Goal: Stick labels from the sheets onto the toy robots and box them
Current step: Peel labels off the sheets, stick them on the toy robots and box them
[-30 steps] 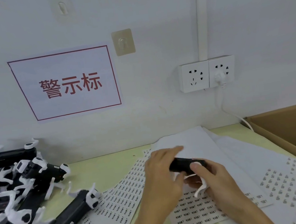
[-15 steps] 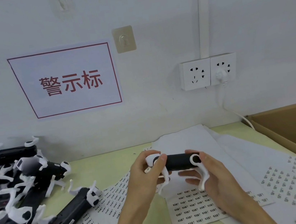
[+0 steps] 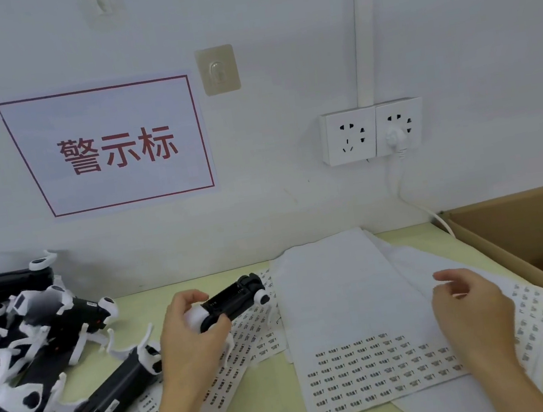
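Observation:
My left hand (image 3: 190,337) grips one end of a black toy robot (image 3: 232,301) with white legs, holding it just above the table over a label sheet (image 3: 246,340). My right hand (image 3: 466,308) hovers to the right with loosely curled fingers and holds nothing, above the big label sheet (image 3: 370,365), whose lower half carries rows of small printed labels. A pile of black-and-white toy robots (image 3: 34,358) lies at the left. The cardboard box (image 3: 521,228) stands open at the right edge.
More label sheets (image 3: 532,309) fan out under my right hand toward the box. A double wall socket (image 3: 372,130) with a white plug and cable sits above the table's back edge. A red-framed paper sign (image 3: 110,147) hangs on the wall.
My right hand let go of the toy robot and moved right over the sheets. My left hand now holds the robot alone and shifted it left.

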Motion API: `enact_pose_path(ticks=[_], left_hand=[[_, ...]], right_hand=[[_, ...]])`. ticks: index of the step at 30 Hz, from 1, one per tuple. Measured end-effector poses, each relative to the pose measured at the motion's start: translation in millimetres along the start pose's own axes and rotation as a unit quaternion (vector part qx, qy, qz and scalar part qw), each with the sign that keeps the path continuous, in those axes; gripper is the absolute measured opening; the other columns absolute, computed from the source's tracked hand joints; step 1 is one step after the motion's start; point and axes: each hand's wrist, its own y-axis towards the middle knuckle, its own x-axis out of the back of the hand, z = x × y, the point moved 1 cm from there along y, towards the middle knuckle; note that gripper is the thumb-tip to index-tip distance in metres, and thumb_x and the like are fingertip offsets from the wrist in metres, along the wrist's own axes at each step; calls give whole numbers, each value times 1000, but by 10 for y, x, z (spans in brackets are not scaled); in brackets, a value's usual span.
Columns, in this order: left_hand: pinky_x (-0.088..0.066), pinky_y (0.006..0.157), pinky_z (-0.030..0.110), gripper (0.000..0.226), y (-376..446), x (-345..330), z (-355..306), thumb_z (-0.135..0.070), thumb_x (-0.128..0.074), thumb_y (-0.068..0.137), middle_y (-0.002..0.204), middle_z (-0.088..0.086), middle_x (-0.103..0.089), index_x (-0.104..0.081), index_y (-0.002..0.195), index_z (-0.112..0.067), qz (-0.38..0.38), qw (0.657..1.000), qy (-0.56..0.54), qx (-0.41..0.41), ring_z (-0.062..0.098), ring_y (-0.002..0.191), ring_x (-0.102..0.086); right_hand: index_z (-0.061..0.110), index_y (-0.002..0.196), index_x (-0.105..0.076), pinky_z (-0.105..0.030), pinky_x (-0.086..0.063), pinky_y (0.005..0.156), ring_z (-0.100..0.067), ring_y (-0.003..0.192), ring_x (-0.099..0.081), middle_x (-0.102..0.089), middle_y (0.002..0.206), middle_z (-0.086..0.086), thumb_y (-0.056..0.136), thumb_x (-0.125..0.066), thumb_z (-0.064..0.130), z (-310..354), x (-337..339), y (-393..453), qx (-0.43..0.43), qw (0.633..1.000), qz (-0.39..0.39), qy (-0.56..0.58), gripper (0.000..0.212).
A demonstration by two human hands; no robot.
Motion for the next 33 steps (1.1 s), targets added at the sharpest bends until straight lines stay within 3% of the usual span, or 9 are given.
enact_pose_path(ticks=[2, 5, 9, 11, 14, 17, 23, 27, 33], left_hand=[[-48, 55, 11, 35, -7, 3, -50, -6, -69, 85, 111, -12, -54, -56, 101, -34, 9, 997, 61, -44, -14, 87, -55], [-38, 94, 27, 25, -43, -49, -223, -15, -67, 85, 116, -9, -53, -59, 104, -29, -44, 975, 155, -156, 8, 115, -39], [-40, 88, 25, 22, -250, -384, -562, -20, -53, 82, 99, -2, -59, -65, 98, -12, -87, 934, 144, -314, 16, 100, -48], [-46, 84, 24, 22, -419, -676, -616, -25, -51, 87, 100, -10, -59, -63, 105, -19, 42, 950, 127, -283, 4, 95, -53], [-33, 110, 24, 42, -769, -1100, -412, -51, -48, 96, 137, -19, -46, -44, 136, -39, 290, 927, 180, -155, -8, 125, -39], [-7, 123, 32, 70, -970, -1310, -205, -69, -42, 92, 159, -20, -21, -24, 151, -37, 351, 891, 259, -124, 5, 148, -10], [4, 123, 37, 73, -930, -1307, -158, -73, -43, 89, 159, -20, -18, -22, 149, -38, 309, 899, 277, -141, 3, 150, -5], [-3, 123, 35, 66, -940, -1291, -153, -71, -48, 87, 152, -24, -26, -29, 143, -41, 290, 911, 254, -146, 1, 146, -12], [-27, 99, 24, 22, -919, -1293, -261, -60, -51, 87, 106, -27, -43, -48, 99, -42, 243, 923, 228, -193, -4, 106, -35]], right_hand=[[17, 115, -65, -39, -44, 85, -24, 95, -55, -60, 83, 10, 94, -55, 20, -3, 32, -17, -13, 994, 50, -92, 24], [20, 130, -55, -43, -46, 95, -28, 110, -56, -66, 107, -3, 95, -55, 40, 52, 5, -98, -21, 975, 126, -182, 40], [21, 138, -52, -40, -47, 96, -26, 115, -58, -64, 124, -4, 91, -65, 38, 105, -72, -145, -5, 972, 159, -171, 51], [20, 136, -56, -32, -50, 80, -18, 97, -63, -67, 108, 1, 90, -69, 27, 112, -83, -113, 3, 983, 161, -93, 49], [22, 130, -60, -33, -55, 70, -14, 78, -70, -73, 87, 6, 88, -73, 20, 86, -71, -51, -37, 983, 173, 41, 44], [16, 116, -66, -43, -60, 74, -26, 76, -76, -79, 84, -4, 88, -73, 16, 27, -52, 12, -98, 958, 227, 147, 28], [-9, 103, -70, -44, -59, 73, -42, 85, -74, -74, 94, -27, 82, -74, 2, 17, 122, 32, -156, 894, 404, 112, 24], [-7, 101, -70, -47, -60, 82, -39, 85, -75, -76, 92, -23, 82, -74, -2, 25, 154, 37, -130, 897, 420, 46, 20], [-6, 103, -70, -48, -59, 81, -41, 86, -74, -75, 93, -26, 83, -73, 0, 38, 141, 22, -128, 904, 393, 111, 21]])
